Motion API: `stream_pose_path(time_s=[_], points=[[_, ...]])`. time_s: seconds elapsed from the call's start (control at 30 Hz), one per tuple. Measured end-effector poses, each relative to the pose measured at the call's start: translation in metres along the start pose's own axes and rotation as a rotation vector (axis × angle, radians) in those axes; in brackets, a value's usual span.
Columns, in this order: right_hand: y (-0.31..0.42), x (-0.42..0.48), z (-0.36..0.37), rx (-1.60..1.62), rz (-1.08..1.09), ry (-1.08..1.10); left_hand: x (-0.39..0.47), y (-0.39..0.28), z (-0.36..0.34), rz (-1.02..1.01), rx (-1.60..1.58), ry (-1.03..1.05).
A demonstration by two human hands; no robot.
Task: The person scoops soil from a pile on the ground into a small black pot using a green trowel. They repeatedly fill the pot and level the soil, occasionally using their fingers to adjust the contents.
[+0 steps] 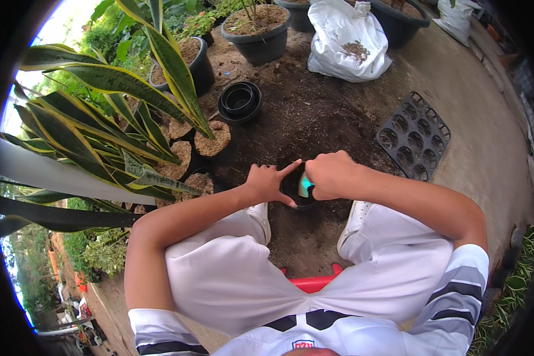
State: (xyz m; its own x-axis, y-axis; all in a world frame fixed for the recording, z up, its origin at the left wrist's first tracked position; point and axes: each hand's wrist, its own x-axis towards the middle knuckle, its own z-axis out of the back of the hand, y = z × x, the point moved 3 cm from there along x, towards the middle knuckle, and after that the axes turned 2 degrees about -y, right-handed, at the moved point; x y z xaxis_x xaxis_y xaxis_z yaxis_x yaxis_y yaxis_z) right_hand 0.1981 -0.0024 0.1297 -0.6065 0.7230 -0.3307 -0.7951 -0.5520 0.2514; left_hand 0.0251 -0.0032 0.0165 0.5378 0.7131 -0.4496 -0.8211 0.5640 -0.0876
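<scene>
Between my shoes a round black plastic pot [303,206] stands on soil-strewn ground. My left hand [267,183] spans its left side, the index finger along the far rim and the thumb at the near rim. In the fist of my right hand [333,175] is a small tool [304,186] with a teal and pale surface, its lower part inside the pot. The fist hides most of it, so its exact kind cannot be told. The pot's inside is dark, and its contents are hard to make out.
Potted snake plants [212,139] crowd the left side. Beyond my hands stand nested black pots [240,101], a large planter [256,42] and a white sack [347,44]. A black cell tray [414,135] lies to the right. A red stool [313,283] shows beneath me.
</scene>
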Motion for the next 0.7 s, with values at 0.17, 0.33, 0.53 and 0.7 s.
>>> stream_pose_path(time_s=[0.17, 0.33, 0.53, 0.7], points=[[0.024, -0.007, 0.018, -0.016, 0.051, 0.107, -0.003, 0.006, -0.007, 0.019, -0.055, 0.047], [0.006, -0.006, 0.0, 0.007, -0.036, 0.067, -0.002, 0.001, -0.002, 0.015, -0.025, 0.044], [0.01, -0.009, 0.012, -0.033, -0.037, 0.133, 0.0, 0.002, 0.002, 0.024, -0.054, 0.077], [0.013, -0.011, 0.03, -0.083, 0.017, 0.163, 0.0, 0.005, -0.005, 0.021, -0.035, 0.049]])
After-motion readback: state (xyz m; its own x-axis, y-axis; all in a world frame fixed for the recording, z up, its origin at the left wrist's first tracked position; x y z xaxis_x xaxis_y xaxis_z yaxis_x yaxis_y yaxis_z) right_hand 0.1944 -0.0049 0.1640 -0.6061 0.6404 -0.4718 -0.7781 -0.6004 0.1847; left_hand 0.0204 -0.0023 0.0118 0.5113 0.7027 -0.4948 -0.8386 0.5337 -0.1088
